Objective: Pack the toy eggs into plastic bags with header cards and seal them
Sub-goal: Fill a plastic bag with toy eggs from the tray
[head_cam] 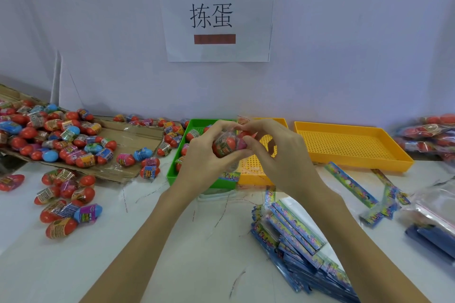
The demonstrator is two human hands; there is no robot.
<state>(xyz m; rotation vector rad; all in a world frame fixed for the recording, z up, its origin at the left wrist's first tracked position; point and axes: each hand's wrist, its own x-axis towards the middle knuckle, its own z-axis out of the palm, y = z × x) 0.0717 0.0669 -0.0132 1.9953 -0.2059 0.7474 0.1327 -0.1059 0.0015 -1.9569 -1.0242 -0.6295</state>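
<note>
Both hands up over the green tray (172, 170), approx centre of view. Left hand (199, 155) has fingers curled round a clear plastic bag (227, 145) w/ toy eggs inside; right hand (275, 155) pinches the bag's top edge between thumb and fingers. Egg count in bag hard to tell: one red egg plain, a pink bit beside it, rest hidden by fingers. Header card (230, 176) peeks out below the left hand, mostly covered. Green tray contents largely blocked by the hands; a few eggs show. Right of green tray: 2 yellow trays, near one (253, 172) half hidden, far one (354, 145) in full view. Left of green tray: loose eggs (61, 135) on cardboard and tabletop (123, 241), too many to count. Below-right: stack of header cards (300, 248), cut off at frame edge. Filled bags (428, 135) far right, cropped.
</note>
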